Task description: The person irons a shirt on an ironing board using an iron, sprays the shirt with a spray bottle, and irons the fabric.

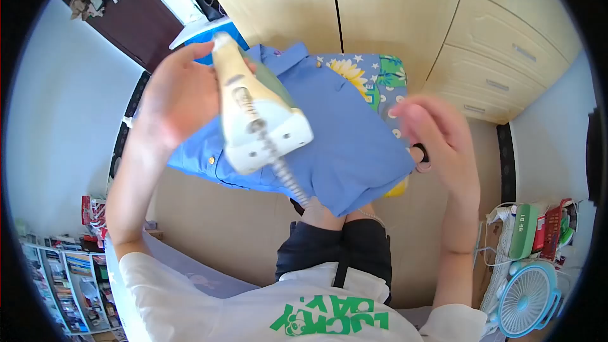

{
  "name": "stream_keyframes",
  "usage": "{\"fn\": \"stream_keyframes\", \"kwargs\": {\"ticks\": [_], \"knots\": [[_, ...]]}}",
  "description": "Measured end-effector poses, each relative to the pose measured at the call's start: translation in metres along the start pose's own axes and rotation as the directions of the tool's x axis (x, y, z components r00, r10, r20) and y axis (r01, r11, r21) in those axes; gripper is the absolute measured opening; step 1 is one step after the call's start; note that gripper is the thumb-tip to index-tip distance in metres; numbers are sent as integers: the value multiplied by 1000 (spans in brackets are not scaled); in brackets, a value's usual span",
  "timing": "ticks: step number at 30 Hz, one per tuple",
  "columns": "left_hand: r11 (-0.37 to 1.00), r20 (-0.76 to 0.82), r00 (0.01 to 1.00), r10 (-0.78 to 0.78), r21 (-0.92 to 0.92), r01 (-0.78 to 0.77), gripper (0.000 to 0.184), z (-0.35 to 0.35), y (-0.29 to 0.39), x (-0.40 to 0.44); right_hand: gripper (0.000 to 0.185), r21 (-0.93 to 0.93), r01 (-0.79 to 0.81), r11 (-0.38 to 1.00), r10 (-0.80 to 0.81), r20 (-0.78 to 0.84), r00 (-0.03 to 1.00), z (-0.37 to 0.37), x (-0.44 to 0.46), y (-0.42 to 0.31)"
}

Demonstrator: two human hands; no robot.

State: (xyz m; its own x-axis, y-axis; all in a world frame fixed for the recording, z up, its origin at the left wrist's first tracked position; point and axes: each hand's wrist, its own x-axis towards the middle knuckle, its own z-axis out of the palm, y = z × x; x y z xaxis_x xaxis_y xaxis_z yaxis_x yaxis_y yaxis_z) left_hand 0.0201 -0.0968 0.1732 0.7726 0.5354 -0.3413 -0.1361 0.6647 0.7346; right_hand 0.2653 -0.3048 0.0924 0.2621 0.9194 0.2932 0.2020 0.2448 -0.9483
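My left hand [180, 92] is closed around a white and pale green steam iron [269, 130], raised above the cloth and tilted with its heel toward me. A speckled cord [288, 177] runs from the iron down toward my legs. Below it, a blue button-up shirt [354, 145] lies spread over a patterned ironing board [392, 76]. My right hand [440, 136] hovers beside the shirt's right edge, slightly blurred. Its fingers are loosely curled, and nothing shows in them. A dark band is on that wrist.
Pale wooden cabinets [392, 6] with drawers stand behind the board. To the lower right are a light blue fan [525, 301] and a green box [524, 231]. Bookshelves [76, 285] line the lower left, and a dark door [136, 19] is at upper left.
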Motion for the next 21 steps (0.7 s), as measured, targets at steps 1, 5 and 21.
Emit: {"fn": "stream_keyframes", "kwargs": {"ticks": [1,5,21], "knots": [[992,-72,997,-18,-122,9,53,0,-6,5,26,10,-9,1000,8,162,987,4,16,-11],[917,-29,999,31,-398,-40,55,18,-39,9,50,-285,-64,956,170,366,915,51,93,-23],[889,254,925,284,292,-353,37,-4,-89,-21,56,-524,-267,809,494,360,791,21,105,-15]]}}
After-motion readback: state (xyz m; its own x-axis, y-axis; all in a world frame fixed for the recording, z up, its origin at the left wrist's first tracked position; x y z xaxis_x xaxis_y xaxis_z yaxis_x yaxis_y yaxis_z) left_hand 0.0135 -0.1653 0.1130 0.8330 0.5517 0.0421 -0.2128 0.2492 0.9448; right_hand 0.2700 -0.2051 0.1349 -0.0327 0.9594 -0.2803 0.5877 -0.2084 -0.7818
